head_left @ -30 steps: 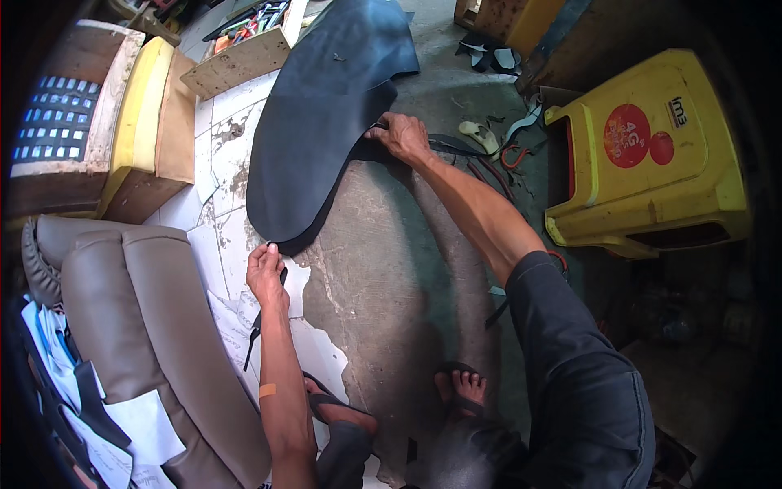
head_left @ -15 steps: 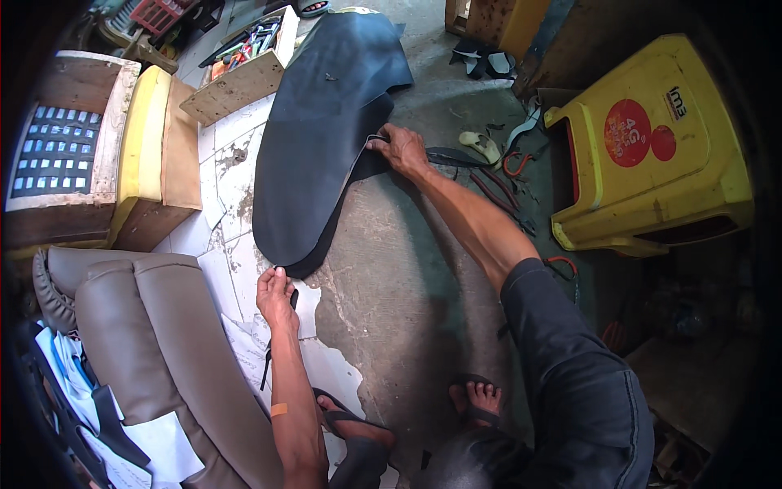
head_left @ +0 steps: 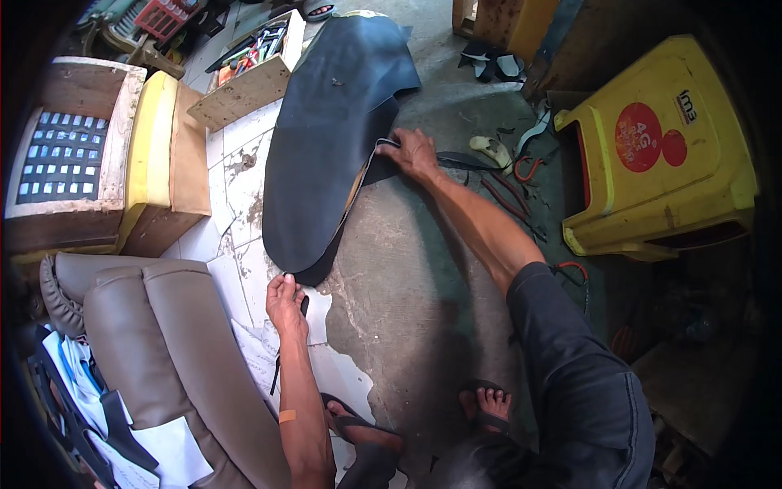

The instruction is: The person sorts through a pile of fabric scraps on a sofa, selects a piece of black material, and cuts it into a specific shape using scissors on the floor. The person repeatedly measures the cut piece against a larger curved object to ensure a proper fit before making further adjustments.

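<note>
A long motorcycle seat (head_left: 326,163) lies on the floor, draped in a smooth black seat cover (head_left: 314,220). At its rounded near end, my left hand (head_left: 287,306) pinches the cover's edge between thumb and fingers. Farther up the right side, my right hand (head_left: 414,152) grips the cover's edge, holding it away from the seat's side. A thin pale line and a tan strip show along the lifted edge. What lies under the cover there is mostly hidden. Both my arms reach forward, and my sandalled feet rest below the seat.
Right of the seat stand a yellow plastic stool (head_left: 660,155) and orange-handled tools (head_left: 528,169) with black strips. A wooden box of tools (head_left: 248,81) sits at the back left. Nearer left are a wooden frame with webbing (head_left: 61,155) and a brown padded cushion (head_left: 155,342).
The view has shifted slightly, so the scene sits a little farther right. Along the right edge, the cover stands more open, showing more tan. Both hands keep their grip.
</note>
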A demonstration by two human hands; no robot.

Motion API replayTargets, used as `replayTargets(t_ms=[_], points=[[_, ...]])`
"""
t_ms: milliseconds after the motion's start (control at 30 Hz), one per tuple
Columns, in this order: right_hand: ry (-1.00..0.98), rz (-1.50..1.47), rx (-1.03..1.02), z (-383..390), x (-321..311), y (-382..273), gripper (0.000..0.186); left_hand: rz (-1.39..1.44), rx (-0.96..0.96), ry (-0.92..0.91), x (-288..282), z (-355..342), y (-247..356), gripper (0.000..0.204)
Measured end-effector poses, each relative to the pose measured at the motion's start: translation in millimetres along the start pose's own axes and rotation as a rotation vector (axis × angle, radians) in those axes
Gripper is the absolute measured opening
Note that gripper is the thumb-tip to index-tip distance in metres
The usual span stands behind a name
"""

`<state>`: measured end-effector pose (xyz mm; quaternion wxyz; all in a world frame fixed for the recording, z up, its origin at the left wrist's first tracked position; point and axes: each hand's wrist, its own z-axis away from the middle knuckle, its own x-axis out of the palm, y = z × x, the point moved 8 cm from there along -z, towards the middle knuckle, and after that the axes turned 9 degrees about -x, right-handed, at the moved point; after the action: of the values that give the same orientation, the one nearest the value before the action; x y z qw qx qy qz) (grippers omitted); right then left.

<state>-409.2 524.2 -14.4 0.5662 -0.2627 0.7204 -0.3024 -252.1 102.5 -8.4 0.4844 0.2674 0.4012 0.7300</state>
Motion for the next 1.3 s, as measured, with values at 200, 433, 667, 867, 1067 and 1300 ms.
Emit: replayTargets(t_ms=[200,433,667,867,1067,1300], points=[[-0.012,-0.100,-0.085,6.4,-17.5,3.4,0.048,0.025,-0.002,-0.034,-1.7,0.3,-4.1,0.023],[0.021,-0.096,-0.106,16.7,-31.8,7.8,0.050,0.060,-0.006,-0.060,-6.6,4.8,-16.0,0.026],[0.007,-0.077,-0.083,24.6,-38.3,4.8,0.049,0.027,0.006,-0.059,-9.0,11.6,-4.2,0.023],[-0.251,-0.265,0.169,128.5,-78.7,33.5,0.050,0.172,0.080,-0.091,-22.6,50.4,23.0,0.019],[-0.222,-0.404,0.555,336.5,-126.9,29.3,0.042,-0.021,0.069,-0.267,10.1,92.5,37.3,0.018],[-0.023,-0.404,0.706,456.2,-162.9,45.2,0.036,-0.397,-0.075,-0.264,48.4,86.7,-38.2,0.017]])
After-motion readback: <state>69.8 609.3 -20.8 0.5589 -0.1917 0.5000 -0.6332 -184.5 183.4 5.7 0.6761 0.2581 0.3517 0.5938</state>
